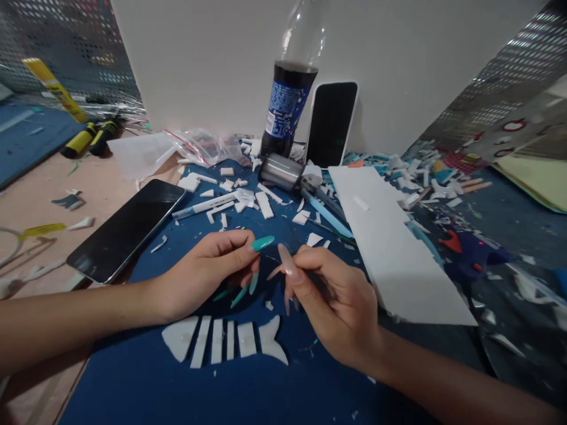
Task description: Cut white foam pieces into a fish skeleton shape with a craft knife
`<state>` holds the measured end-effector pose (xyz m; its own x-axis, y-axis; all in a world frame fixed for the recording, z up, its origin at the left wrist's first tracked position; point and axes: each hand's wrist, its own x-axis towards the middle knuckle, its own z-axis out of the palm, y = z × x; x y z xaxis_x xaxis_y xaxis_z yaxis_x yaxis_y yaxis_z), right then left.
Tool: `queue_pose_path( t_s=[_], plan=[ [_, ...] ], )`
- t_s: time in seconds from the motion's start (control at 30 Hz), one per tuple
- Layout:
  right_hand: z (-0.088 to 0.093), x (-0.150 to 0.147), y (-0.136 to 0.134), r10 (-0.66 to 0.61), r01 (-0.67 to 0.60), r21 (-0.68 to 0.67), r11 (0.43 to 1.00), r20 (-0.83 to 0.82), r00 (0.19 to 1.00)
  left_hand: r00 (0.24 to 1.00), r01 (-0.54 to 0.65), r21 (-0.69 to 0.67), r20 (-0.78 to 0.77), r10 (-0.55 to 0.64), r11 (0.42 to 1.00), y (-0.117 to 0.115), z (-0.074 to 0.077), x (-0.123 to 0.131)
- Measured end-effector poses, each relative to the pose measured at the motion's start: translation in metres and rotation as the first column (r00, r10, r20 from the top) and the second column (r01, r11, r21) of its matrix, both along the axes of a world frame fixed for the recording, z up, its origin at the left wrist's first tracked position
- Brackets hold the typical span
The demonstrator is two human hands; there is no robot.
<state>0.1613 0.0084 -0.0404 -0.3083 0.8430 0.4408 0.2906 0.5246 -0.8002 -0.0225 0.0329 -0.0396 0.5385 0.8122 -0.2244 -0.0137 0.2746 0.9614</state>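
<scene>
My left hand (221, 257), with long teal nails, is closed in a pinch just left of centre. Facing it, my right hand (332, 295), with long pale pink nails, pinches too. A fine, faint thread (271, 258) runs across the small gap between their fingertips. Below the hands, a white foam fish cut into several strips lies on the blue mat (177, 395). Its head piece (181, 337) is at the left and its tail piece (273, 340) at the right, with narrow gaps between the pieces.
Behind the hands lie a spool (281, 171), a marker (206, 205) and many white scraps. A dark phone (128, 227) is at left, a white foam board (398, 254) at right. A cola bottle (286, 106) and an upright phone (331, 124) stand at the back.
</scene>
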Motion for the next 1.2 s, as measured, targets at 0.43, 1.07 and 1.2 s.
queue_pose_path(
  t_s=[0.43,1.07,1.2],
  plan=[
    [-0.0022,-0.0003,0.0002,0.015,-0.017,0.03,0.999,0.059,0.998,0.999,0.031,0.034,-0.009,-0.031,0.999,-0.0028,-0.0019,-0.0015],
    [0.0004,-0.0003,-0.0007,0.014,-0.013,-0.012,1.0,0.084,0.996,0.999,0.048,0.047,-0.018,-0.048,0.998,-0.0022,-0.0017,-0.0011],
    [0.0008,-0.001,0.0004,0.017,-0.016,-0.016,1.0,0.081,0.997,0.999,0.046,0.047,-0.021,-0.045,0.998,-0.0021,-0.0014,-0.0011]
  ],
)
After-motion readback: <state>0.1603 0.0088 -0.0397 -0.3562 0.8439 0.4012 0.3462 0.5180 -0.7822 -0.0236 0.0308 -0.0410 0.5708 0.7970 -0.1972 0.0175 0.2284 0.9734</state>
